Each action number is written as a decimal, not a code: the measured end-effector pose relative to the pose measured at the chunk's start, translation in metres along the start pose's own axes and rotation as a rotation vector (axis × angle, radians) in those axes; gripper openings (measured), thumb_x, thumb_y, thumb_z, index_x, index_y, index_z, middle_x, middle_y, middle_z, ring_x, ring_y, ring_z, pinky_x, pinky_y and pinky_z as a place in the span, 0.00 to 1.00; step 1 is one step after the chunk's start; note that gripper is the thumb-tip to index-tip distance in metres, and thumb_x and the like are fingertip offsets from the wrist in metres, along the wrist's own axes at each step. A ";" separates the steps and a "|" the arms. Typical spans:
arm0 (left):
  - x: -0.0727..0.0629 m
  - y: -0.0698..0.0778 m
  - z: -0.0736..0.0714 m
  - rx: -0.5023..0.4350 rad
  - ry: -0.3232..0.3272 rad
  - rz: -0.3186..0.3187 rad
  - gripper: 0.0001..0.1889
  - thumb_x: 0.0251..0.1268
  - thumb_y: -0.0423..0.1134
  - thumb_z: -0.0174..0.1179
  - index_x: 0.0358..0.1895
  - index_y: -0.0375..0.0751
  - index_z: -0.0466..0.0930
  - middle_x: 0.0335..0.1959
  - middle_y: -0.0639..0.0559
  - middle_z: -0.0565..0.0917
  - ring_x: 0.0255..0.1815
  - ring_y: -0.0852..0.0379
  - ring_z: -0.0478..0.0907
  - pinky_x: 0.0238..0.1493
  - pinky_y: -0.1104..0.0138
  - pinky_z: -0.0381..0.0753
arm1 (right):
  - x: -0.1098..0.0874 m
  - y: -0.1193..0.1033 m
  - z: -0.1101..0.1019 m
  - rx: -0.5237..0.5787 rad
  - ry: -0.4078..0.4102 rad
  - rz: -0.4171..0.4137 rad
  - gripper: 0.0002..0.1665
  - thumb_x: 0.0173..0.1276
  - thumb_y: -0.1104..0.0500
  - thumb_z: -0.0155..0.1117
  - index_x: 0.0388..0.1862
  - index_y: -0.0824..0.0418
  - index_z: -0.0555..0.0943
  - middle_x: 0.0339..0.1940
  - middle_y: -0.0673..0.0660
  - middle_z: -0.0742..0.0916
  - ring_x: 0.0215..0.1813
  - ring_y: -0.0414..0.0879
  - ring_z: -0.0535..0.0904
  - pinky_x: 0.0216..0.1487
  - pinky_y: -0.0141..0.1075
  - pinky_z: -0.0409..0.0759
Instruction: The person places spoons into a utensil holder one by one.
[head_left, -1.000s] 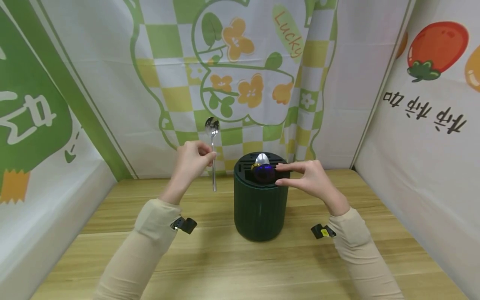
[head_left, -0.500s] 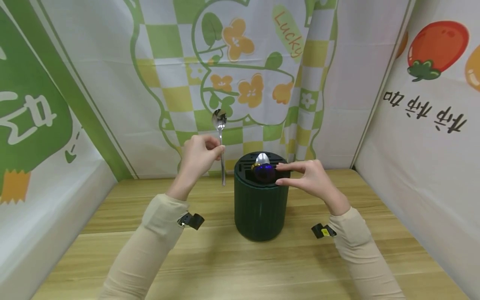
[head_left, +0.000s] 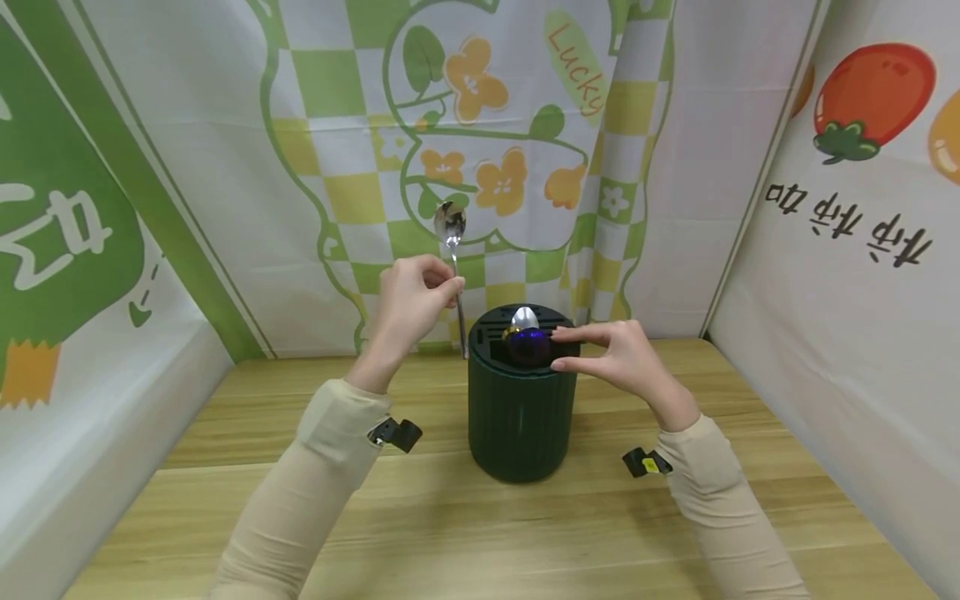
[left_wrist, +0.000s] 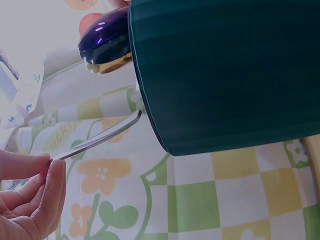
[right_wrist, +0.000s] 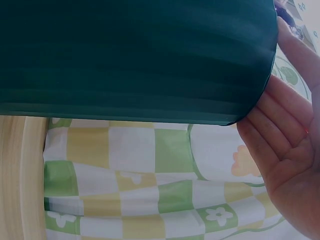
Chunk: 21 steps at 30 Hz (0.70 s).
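Note:
My left hand pinches a silver spoon by its handle, bowl upward. The handle's lower end is just left of the rim of a dark green utensil holder. In the left wrist view that handle points toward the holder's edge. Inside the slotted top stand a silver spoon, a blue-purple spoon and something gold, partly hidden behind it. My right hand rests its fairly straight fingers and thumb against the holder's right rim. Those fingers touch the rim in the right wrist view.
The holder stands upright on a wooden table. A checked fabric backdrop hangs close behind it. Printed side panels, one with a tomato, border the table left and right.
My left hand has moved right and slightly up with the spoon, bringing the handle's end close to the holder's rim. The right hand and the holder have stayed in place.

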<state>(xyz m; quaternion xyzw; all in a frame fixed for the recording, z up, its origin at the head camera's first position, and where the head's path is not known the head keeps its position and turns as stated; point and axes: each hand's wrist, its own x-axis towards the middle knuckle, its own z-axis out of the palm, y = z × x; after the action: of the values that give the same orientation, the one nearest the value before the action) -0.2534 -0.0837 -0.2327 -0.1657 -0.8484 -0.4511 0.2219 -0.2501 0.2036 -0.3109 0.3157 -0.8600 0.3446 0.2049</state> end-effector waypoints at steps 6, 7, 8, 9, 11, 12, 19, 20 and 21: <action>0.003 0.007 0.005 -0.024 0.022 0.023 0.07 0.62 0.38 0.63 0.35 0.36 0.83 0.30 0.45 0.86 0.26 0.56 0.84 0.30 0.66 0.83 | 0.000 -0.001 0.000 0.007 0.000 0.002 0.21 0.51 0.47 0.75 0.45 0.49 0.87 0.48 0.48 0.87 0.52 0.42 0.83 0.55 0.41 0.80; 0.004 0.008 0.006 -0.031 0.023 0.022 0.07 0.62 0.38 0.63 0.35 0.36 0.83 0.30 0.45 0.86 0.26 0.56 0.84 0.30 0.67 0.83 | 0.000 -0.001 0.000 0.011 0.000 0.002 0.21 0.51 0.47 0.75 0.45 0.49 0.87 0.48 0.48 0.87 0.52 0.43 0.83 0.55 0.41 0.80; 0.005 0.009 0.008 -0.040 0.024 0.023 0.07 0.62 0.37 0.63 0.35 0.35 0.82 0.30 0.45 0.86 0.26 0.56 0.84 0.30 0.67 0.83 | 0.000 -0.001 0.000 0.012 0.000 0.001 0.21 0.51 0.47 0.75 0.45 0.48 0.87 0.48 0.48 0.87 0.52 0.43 0.83 0.55 0.41 0.79; 0.005 0.010 0.009 -0.050 0.024 0.022 0.07 0.61 0.37 0.63 0.35 0.35 0.82 0.30 0.45 0.86 0.26 0.56 0.84 0.30 0.67 0.83 | 0.000 -0.001 0.000 0.013 0.000 0.000 0.21 0.51 0.47 0.75 0.45 0.48 0.86 0.48 0.48 0.87 0.53 0.43 0.83 0.55 0.41 0.79; 0.007 0.012 0.011 -0.068 0.023 0.021 0.07 0.61 0.37 0.63 0.35 0.34 0.82 0.30 0.44 0.86 0.26 0.55 0.84 0.30 0.68 0.83 | 0.000 -0.001 0.000 0.013 0.002 -0.001 0.21 0.51 0.47 0.75 0.45 0.48 0.86 0.48 0.48 0.87 0.52 0.43 0.83 0.55 0.40 0.79; 0.007 0.012 0.012 -0.078 0.022 0.021 0.07 0.61 0.36 0.63 0.35 0.34 0.82 0.30 0.44 0.86 0.26 0.55 0.84 0.30 0.68 0.83 | 0.000 0.000 0.000 0.011 0.001 0.000 0.21 0.51 0.47 0.75 0.45 0.48 0.86 0.48 0.48 0.87 0.53 0.42 0.83 0.55 0.40 0.80; 0.010 0.012 0.020 -0.085 0.031 0.040 0.07 0.60 0.36 0.64 0.35 0.35 0.82 0.30 0.45 0.86 0.26 0.56 0.84 0.30 0.68 0.83 | 0.000 0.001 0.001 0.005 -0.004 0.002 0.21 0.51 0.46 0.75 0.46 0.48 0.86 0.48 0.47 0.87 0.53 0.43 0.83 0.54 0.41 0.80; 0.010 0.012 0.021 -0.085 0.030 0.041 0.07 0.60 0.36 0.64 0.35 0.35 0.82 0.30 0.45 0.86 0.26 0.56 0.84 0.30 0.68 0.83 | 0.000 0.001 0.001 0.006 -0.004 0.001 0.21 0.51 0.46 0.75 0.46 0.48 0.86 0.48 0.48 0.87 0.53 0.43 0.83 0.55 0.41 0.80; 0.011 0.012 0.023 -0.083 0.030 0.042 0.07 0.60 0.36 0.64 0.35 0.35 0.82 0.30 0.45 0.86 0.26 0.56 0.84 0.30 0.68 0.83 | 0.000 0.001 0.001 0.007 -0.003 -0.001 0.21 0.51 0.46 0.75 0.46 0.48 0.86 0.48 0.48 0.87 0.53 0.43 0.83 0.55 0.41 0.79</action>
<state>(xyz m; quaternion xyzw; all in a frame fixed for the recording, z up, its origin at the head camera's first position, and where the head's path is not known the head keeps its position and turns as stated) -0.2619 -0.0576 -0.2302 -0.1859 -0.8219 -0.4835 0.2369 -0.2505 0.2037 -0.3118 0.3174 -0.8590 0.3468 0.2026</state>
